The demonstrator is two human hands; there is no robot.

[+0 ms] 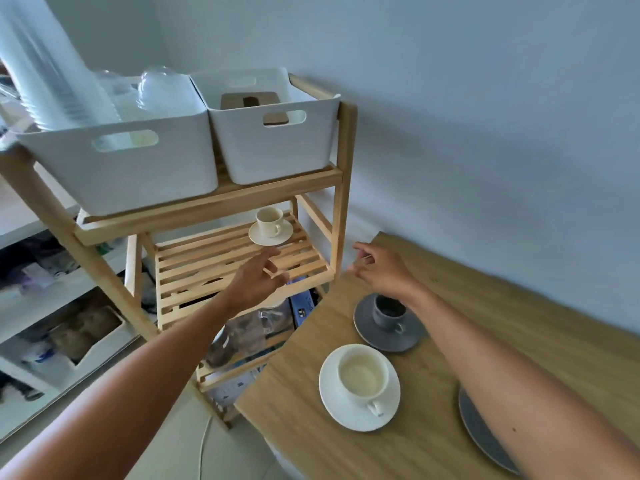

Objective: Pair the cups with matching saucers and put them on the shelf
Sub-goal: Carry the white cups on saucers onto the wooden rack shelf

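**Two pairs waiting on the table, one already shelved**

Sitting near the table's point(519, 306) left edge: white cup point(363, 377) on white saucer point(332, 407), handle turned toward the table's near edge. Standing just beyond it, toward the far left corner: grey cup point(388, 311) on grey saucer point(367, 327), partly hidden under the right forearm. Resting at the right rear corner of the middle shelf point(214, 268): cream cup point(269, 221) on cream saucer point(258, 235). Lying at the near edge, well apart from the pairs: a spare grey plate point(481, 431), half cut off by the arm.

Looking like glazed ceramic, so probably stiff, smooth, fairly light and breakable; cups sitting loose and likely sliding if a saucer tips. Best gripping a saucer by its rim from opposite sides and keeping it level, or pinching the cup handle while supporting the saucer underneath.

Hovering over the shelf's front edge: left hand point(258, 282), fingers spread, holding nothing. Hanging above the table's far left corner: right hand point(381, 268), fingers loosely curled, also empty.

Filling the top tier: two white bins point(273, 147), one with clear plastic containers. No brand, label or writing readable anywhere; a blue box point(302, 304) below the shelf showing print too blurred to read.
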